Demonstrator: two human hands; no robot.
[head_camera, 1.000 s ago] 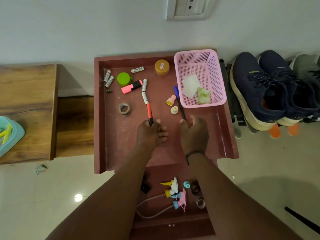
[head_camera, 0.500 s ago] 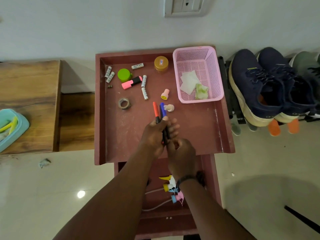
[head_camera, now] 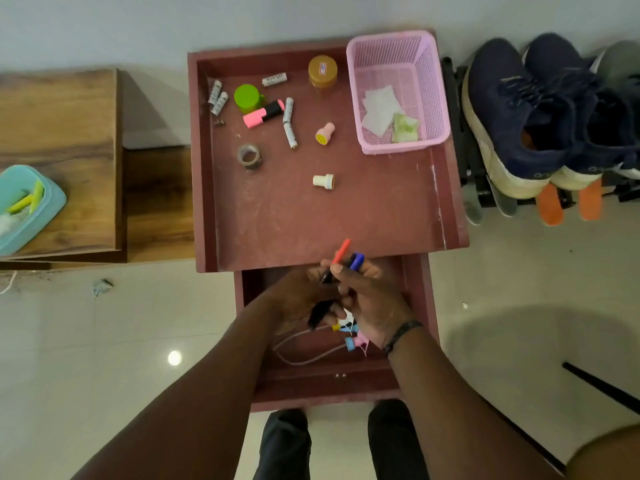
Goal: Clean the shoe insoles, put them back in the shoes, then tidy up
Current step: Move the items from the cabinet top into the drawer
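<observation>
bare forearms, dark wristband point(head_camera: 403, 333), black trousers point(head_camera: 287, 445)

Pink mesh basket point(head_camera: 398, 53) at table's far right corner, maroon table point(head_camera: 363, 220). Navy shoes point(head_camera: 519, 109); red pen point(head_camera: 342, 250), blue pen point(head_camera: 356, 261).

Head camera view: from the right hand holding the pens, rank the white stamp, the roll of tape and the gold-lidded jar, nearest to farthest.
From the right hand:
1. White stamp, mid tabletop, straight beyond the hand.
2. Roll of tape, farther back, toward the left.
3. Gold-lidded jar, at the far edge beside the pink basket.
</observation>
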